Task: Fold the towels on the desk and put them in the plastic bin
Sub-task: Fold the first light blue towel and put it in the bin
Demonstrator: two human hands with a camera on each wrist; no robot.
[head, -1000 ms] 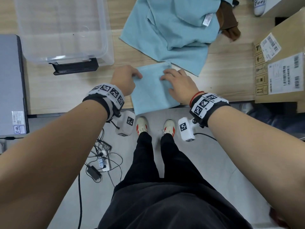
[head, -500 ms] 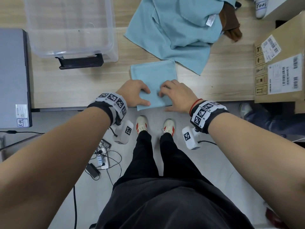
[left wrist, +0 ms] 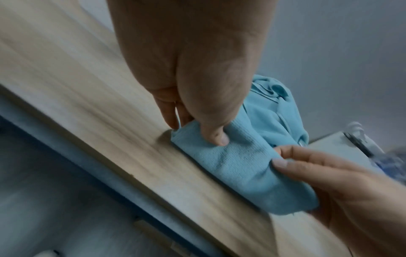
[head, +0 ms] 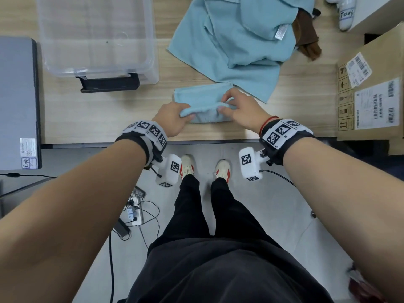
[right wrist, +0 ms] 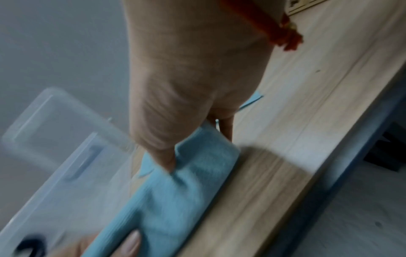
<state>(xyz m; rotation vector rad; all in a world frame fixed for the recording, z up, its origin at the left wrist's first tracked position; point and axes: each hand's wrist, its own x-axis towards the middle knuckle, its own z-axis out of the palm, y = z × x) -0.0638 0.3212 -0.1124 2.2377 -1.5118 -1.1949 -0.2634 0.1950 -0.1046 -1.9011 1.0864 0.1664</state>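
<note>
A small light-blue towel (head: 202, 99) lies on the wooden desk (head: 98, 112) near its front edge, its near half lifted and curled over toward the far half. My left hand (head: 175, 115) pinches the lifted fold's left corner, thumb on top (left wrist: 216, 137). My right hand (head: 237, 108) pinches its right corner (right wrist: 171, 163). The blue cloth (left wrist: 237, 167) spans between both hands. A loose heap of light-blue towels (head: 236, 44) lies just beyond. The clear plastic bin (head: 96, 33) stands at the far left of the desk, with no towel in the part I see.
A brown cloth (head: 306, 33) pokes out at the heap's right. A cardboard box (head: 371, 92) with labels stands at the desk's right end. A grey laptop-like slab (head: 17, 101) lies at the left. Cables and a power strip (head: 133, 213) lie on the floor by my feet.
Both hands slid back to the towel's near edge, took hold of it and lifted it up and away from me, so the flat square now folds over itself.
</note>
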